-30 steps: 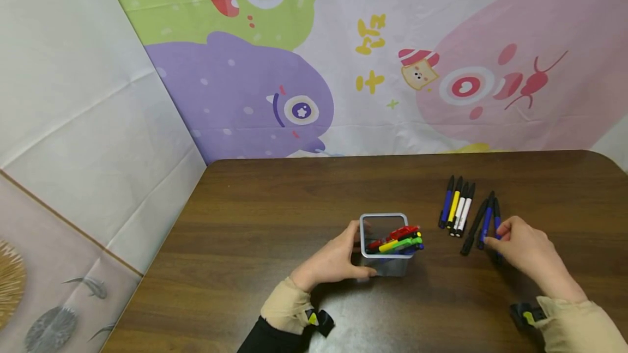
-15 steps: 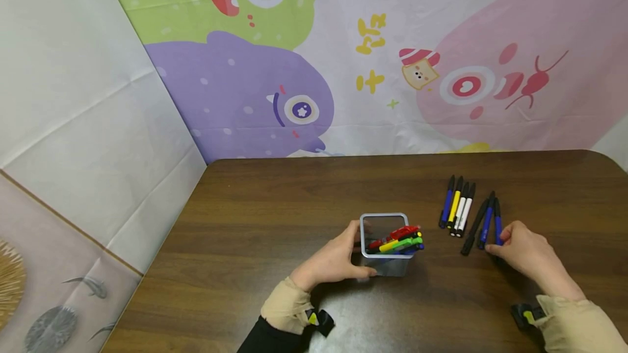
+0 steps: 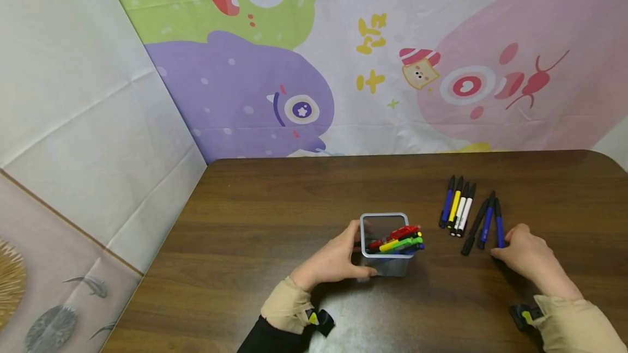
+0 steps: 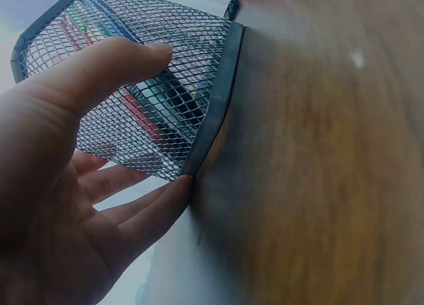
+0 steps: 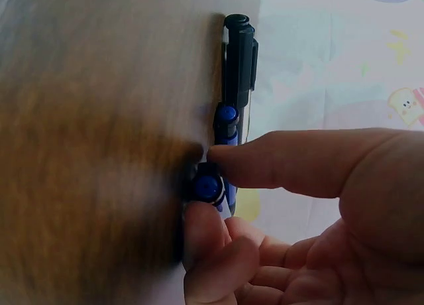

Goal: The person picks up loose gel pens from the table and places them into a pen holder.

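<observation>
A mesh pen holder with a pale rim stands in the head view, several red, yellow, green and blue pens leaning in it. My left hand grips its left side, thumb across the mesh wall in the left wrist view. On the right, my right hand is at the near end of a blue pen on the table. The right wrist view has thumb and finger pinching that pen's blue end. Beside it lie another blue pen and a black pen.
Behind these, a second row on the brown wooden table has a blue pen, a yellow pen and two white pens. A cartoon-printed cloth hangs past the far table edge.
My right hand has shifted slightly right and toward me along the rightmost blue pen, and more of that pen shows. The left hand and the pen holder have stayed in place.
</observation>
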Demonstrator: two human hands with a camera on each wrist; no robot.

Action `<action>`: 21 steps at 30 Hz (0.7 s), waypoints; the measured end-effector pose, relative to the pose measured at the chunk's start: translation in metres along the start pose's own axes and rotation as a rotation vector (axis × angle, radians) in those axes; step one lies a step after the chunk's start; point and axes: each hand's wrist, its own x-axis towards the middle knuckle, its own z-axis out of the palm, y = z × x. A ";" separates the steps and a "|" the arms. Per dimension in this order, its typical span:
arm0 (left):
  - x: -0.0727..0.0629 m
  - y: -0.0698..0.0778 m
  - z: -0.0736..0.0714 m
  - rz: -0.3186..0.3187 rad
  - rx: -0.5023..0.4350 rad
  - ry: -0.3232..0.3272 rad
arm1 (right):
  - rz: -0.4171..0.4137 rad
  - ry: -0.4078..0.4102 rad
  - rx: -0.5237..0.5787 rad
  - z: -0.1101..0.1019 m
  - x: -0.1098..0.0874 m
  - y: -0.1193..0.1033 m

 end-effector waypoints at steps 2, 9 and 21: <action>0.000 0.000 0.000 -0.006 -0.001 -0.002 | 0.003 -0.003 -0.002 -0.001 0.000 0.000; -0.001 0.001 -0.001 -0.020 -0.011 -0.011 | 0.029 -0.018 0.017 -0.002 0.000 -0.003; -0.001 0.000 0.000 -0.018 -0.023 -0.016 | 0.056 0.078 0.087 -0.002 -0.003 -0.003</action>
